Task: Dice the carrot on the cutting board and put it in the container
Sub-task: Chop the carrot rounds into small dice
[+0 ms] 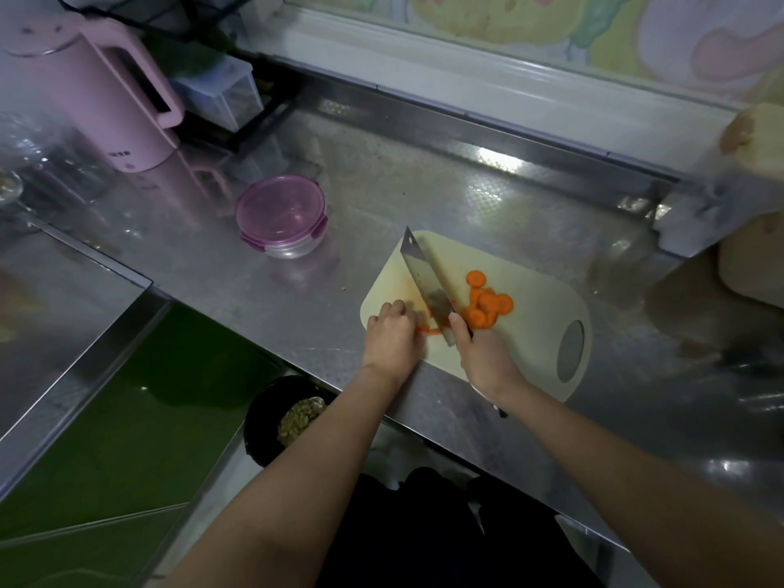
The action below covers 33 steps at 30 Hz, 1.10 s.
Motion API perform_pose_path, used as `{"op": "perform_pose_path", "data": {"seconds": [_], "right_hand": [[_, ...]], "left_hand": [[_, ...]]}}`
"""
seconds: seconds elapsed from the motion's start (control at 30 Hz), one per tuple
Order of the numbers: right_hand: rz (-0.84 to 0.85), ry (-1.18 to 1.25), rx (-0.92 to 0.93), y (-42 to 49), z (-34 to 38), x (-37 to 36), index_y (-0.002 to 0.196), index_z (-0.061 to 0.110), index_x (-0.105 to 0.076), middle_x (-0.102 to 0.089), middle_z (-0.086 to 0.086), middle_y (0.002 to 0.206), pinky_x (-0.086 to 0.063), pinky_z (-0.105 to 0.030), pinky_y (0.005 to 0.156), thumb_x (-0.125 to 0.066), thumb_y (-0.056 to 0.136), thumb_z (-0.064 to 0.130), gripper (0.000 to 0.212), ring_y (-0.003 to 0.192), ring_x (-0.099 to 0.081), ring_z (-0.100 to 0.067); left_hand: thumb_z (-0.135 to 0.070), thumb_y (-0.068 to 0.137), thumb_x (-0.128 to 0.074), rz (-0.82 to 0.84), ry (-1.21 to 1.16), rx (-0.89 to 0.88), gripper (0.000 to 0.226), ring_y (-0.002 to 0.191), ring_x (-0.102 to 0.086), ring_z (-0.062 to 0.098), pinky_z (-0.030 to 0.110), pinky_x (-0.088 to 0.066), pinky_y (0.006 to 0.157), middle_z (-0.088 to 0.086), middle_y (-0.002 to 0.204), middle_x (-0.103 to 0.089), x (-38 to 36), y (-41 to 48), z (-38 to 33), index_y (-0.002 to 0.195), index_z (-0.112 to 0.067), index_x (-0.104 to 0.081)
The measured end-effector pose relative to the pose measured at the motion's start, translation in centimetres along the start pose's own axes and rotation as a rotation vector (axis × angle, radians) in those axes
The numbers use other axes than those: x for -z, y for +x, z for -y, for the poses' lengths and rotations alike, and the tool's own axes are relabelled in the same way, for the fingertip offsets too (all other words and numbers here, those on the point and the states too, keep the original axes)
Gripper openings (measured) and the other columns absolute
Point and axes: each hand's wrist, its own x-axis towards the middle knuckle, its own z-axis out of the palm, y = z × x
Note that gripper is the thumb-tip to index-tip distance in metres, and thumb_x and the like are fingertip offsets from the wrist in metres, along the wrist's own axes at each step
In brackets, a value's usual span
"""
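1 cleaver (424,273) gripped in the right hand (483,354), left hand (392,337) clamps the carrot (429,331), print on pink kettle (102,91) unreadable

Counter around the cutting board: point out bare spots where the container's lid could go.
Bare counter lies between the container and the cutting board, and behind the board toward the back ledge. Crowded: the board's left half, with left hand, right hand, knife and carrot slices.
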Motion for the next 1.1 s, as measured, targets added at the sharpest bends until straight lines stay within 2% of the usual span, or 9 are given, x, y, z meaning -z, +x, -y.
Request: {"op": "perform_pose_path", "data": {"seconds": [0.17,0.23,0.3,0.37,0.6,0.67,0.8,1.0,1.1], "right_hand": [[0.013,-0.005,0.03,-0.3,0.1,0.3,0.055,0.019,-0.043,-0.045,0.002,0.055,-0.03,-0.027,0.056,-0.03,0.1,0.042,0.052,0.059,-0.048,-0.016],[0.014,-0.022,0.047,-0.2,-0.1,0.2,0.061,0.017,-0.05,-0.052,-0.001,0.06,-0.037,-0.028,0.062,-0.03,0.1,0.044,0.052,0.065,-0.052,-0.02],[0.032,-0.057,0.05,0.2,-0.6,-0.2,0.089,0.008,-0.065,-0.066,-0.012,0.083,-0.047,-0.035,0.079,-0.029,0.099,0.047,0.054,0.086,-0.06,-0.029],[0.076,-0.118,0.045,0.4,-0.4,-0.5,0.114,0.004,-0.062,-0.067,-0.019,0.102,-0.049,-0.042,0.089,-0.028,0.099,0.046,0.056,0.1,-0.061,-0.034],[0.045,-0.29,0.003,0.6,0.3,-0.8,0.106,-0.001,-0.063,-0.066,-0.024,0.095,-0.047,-0.036,0.079,-0.029,0.1,0.046,0.058,0.095,-0.062,-0.037],[0.039,-0.23,-0.016,0.8,0.4,-0.5,0.1,0.001,-0.066,-0.068,-0.022,0.094,-0.05,-0.038,0.083,-0.03,0.097,0.052,0.062,0.094,-0.063,-0.035],[0.055,-0.12,-0.013,0.9,0.3,0.4,0.117,0.006,-0.062,-0.066,-0.021,0.108,-0.047,-0.041,0.091,-0.029,0.099,0.047,0.055,0.104,-0.06,-0.035],[0.051,-0.047,0.04,0.3,0.9,0.9,0.109,0.007,-0.066,-0.068,-0.017,0.106,-0.045,-0.035,0.091,-0.028,0.097,0.051,0.059,0.105,-0.059,-0.032],[0.045,-0.07,0.056,0.3,1.1,0.5,0.107,0.006,-0.066,-0.068,-0.017,0.103,-0.047,-0.04,0.092,-0.026,0.097,0.054,0.064,0.102,-0.06,-0.033]], "left_hand": [[-0.028,0.093,-0.049,-0.017,-0.016,0.041,0.028,0.112,-0.043,0.027,0.037,-0.034,0.09,0.01,0.114,-0.052,-0.3,0.2,-0.1,0.109,-0.007,-0.061],[-0.028,0.093,-0.049,-0.021,-0.026,0.052,0.029,0.111,-0.043,0.027,0.036,-0.034,0.09,0.009,0.113,-0.052,-0.4,0.2,-0.2,0.109,-0.007,-0.062],[-0.028,0.093,-0.05,-0.022,-0.031,0.052,0.028,0.111,-0.044,0.026,0.036,-0.034,0.09,0.009,0.112,-0.052,-0.4,0.2,-0.2,0.108,-0.008,-0.063],[-0.027,0.093,-0.05,-0.021,-0.037,0.055,0.027,0.11,-0.044,0.026,0.035,-0.034,0.089,0.009,0.11,-0.053,-0.4,0.1,-0.1,0.107,-0.009,-0.065],[-0.021,0.092,-0.048,-0.034,-0.051,0.068,0.025,0.106,-0.047,0.028,0.035,-0.036,0.085,0.01,0.107,-0.054,-0.2,0.1,-0.2,0.102,-0.008,-0.067],[-0.022,0.092,-0.049,-0.031,-0.047,0.068,0.026,0.106,-0.047,0.028,0.035,-0.036,0.085,0.01,0.108,-0.054,-0.2,0.1,-0.2,0.104,-0.008,-0.066],[-0.027,0.09,-0.054,-0.033,-0.077,0.073,0.026,0.106,-0.048,0.028,0.035,-0.037,0.086,0.01,0.107,-0.055,-0.4,0.2,-0.1,0.104,-0.009,-0.066],[-0.027,0.091,-0.056,-0.029,-0.165,0.064,0.026,0.104,-0.048,0.028,0.039,-0.04,0.09,0.011,0.104,-0.056,-0.2,0.0,0.2,0.108,-0.011,-0.066],[-0.022,0.09,-0.056,-0.03,-0.2,0.067,0.022,0.101,-0.05,0.029,0.04,-0.042,0.09,0.012,0.102,-0.056,-0.3,0.0,0.3,0.105,-0.009,-0.067]]}}
